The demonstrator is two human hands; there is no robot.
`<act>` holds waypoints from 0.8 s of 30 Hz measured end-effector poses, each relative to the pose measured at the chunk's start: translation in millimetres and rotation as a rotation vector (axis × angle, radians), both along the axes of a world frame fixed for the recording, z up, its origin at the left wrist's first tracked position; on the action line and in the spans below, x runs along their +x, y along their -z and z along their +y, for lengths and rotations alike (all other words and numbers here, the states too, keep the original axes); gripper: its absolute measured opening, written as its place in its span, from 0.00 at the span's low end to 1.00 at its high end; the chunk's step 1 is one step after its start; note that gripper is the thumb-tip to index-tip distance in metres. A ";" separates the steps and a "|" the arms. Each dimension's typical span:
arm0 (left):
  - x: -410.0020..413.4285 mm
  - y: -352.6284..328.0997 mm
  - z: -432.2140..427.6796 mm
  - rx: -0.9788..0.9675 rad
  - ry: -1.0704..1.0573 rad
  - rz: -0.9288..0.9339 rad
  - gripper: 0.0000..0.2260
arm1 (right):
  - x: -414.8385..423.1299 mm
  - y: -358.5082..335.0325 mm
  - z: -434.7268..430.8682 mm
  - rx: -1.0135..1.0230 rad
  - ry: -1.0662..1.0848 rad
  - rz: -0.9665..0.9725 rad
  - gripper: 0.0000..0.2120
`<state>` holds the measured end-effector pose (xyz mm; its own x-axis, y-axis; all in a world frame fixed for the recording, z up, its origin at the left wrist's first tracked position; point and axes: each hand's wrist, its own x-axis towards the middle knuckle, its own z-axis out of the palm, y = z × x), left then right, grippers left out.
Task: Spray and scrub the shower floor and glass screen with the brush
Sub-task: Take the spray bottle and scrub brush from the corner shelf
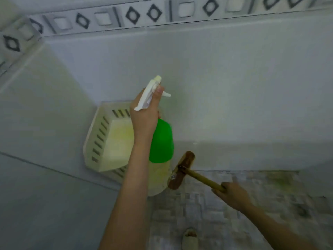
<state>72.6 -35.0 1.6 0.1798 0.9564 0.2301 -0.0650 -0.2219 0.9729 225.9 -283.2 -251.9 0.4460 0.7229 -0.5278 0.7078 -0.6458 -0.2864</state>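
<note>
My left hand (146,114) is raised in the middle of the view and grips the white trigger head of a spray bottle (161,141) with a green body. The nozzle points up and away at the pale tiled wall (225,87). My right hand (232,194) is lower right and holds the wooden handle of a scrubbing brush (182,170). The brush's brown head is just below the bottle, near the line where the wall meets the mottled grey shower floor (225,210). No glass screen is in view.
A cream slotted corner basket (100,139) hangs in the wall corner behind my left forearm. A band of dark diamond-pattern tiles (133,15) runs along the top. A pale slipper (190,239) shows at the bottom edge.
</note>
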 end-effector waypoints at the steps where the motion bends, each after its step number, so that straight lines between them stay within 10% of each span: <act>1: 10.8 2.0 -14.3 -0.001 0.051 0.003 0.13 | 4.6 -0.5 -23.4 0.000 0.071 0.004 0.18; 24: 268.6 188.7 -424.0 0.046 1.263 0.506 0.07 | 74.8 40.1 -453.7 0.104 1.518 0.062 0.20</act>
